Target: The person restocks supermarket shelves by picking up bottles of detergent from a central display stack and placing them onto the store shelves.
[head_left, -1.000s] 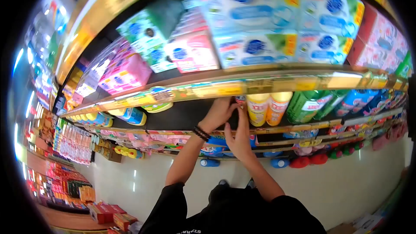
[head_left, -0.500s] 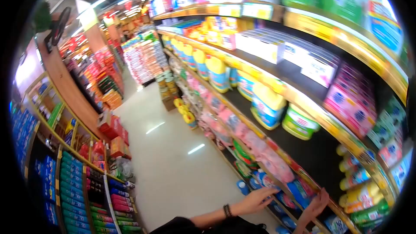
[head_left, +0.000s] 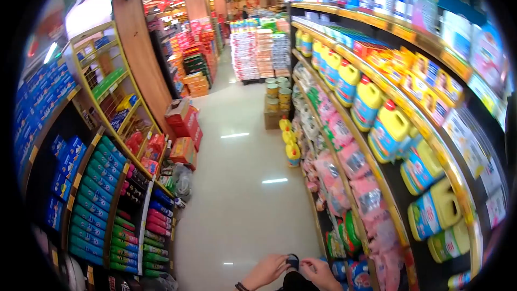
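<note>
My left hand [head_left: 267, 271], with a dark bracelet at the wrist, is low in the head view. Its fingers point right and bend loosely, with nothing visible in them. Facing it a short way off is my right hand [head_left: 319, 274], fingers loosely bent and apart, also holding nothing I can see. Between the fingertips shows a dark rounded thing [head_left: 292, 261], perhaps the tip of a shoe below; I cannot tell whether a hand touches it. Nearest the right hand are blue packs [head_left: 358, 275] on the lowest right shelf.
On the right, shelves carry yellow jugs [head_left: 389, 129] and pink bags [head_left: 371, 196]. Teal packs [head_left: 97, 199] fill the left rack, beside a yellow-framed shelf [head_left: 116, 83]. Red boxes [head_left: 183, 124] edge the tiled aisle [head_left: 237, 183]; tins [head_left: 273, 92] and stacked goods [head_left: 256, 51] stand farther on.
The view has swung right, so the aisle lies nearer the middle. Both hands have moved from in front of the lower right shelf to the bottom centre, closer to each other.
</note>
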The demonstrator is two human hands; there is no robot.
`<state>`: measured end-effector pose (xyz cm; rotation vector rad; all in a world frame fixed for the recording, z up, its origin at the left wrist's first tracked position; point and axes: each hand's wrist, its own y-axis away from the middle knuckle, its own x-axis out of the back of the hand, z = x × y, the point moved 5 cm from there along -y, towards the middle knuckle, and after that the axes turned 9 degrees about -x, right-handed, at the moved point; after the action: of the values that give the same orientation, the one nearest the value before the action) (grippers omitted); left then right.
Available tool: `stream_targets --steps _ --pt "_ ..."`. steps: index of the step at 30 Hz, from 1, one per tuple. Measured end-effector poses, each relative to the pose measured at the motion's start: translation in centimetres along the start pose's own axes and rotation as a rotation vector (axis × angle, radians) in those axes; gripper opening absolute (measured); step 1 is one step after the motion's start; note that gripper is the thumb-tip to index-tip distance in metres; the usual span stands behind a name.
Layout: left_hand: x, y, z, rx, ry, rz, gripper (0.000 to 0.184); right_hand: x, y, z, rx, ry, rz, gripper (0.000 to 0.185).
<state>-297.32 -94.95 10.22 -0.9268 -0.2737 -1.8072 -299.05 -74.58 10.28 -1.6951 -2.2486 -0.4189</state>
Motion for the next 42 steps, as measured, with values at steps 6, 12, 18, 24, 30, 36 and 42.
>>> stream_targets --steps 6,12,18,24,30,36,42 --pt "3.6 -2.7 -8.2 0.182 0.062 0.16 0.05 -7.9 -14.3 -0.6 0.094 0.153 -0.389 0.022" --pt "12.0 -10.4 -16.9 0.365 0.112 0.159 0.042 -12.2 -30.9 -2.5 0.259 0.117 -0.504 0.02" --pt "22.8 -19.1 -24.5 0.455 0.022 0.383 0.031 -12.0 -46.5 -9.5 0.277 0.148 -0.512 0.021" --pt "26.4 -26.1 -35.6 0.391 -0.003 0.42 0.029 -14.9 -59.8 -9.1 0.337 0.133 -0.568 0.022" --pt "30.1 -34.9 -49.7 0.465 0.041 0.352 0.03 -20.5 -74.3 -3.5 0.339 0.225 -0.653 0.024" --pt "40.5 -52.2 -60.9 0.325 -0.03 0.244 0.029 -17.3 -91.6 -11.1 0.157 0.258 -0.578 0.032" --pt "49.4 -66.1 -68.2 0.09 0.036 0.272 0.027 -15.7 -107.7 -11.1 0.013 0.071 -0.342 0.025"
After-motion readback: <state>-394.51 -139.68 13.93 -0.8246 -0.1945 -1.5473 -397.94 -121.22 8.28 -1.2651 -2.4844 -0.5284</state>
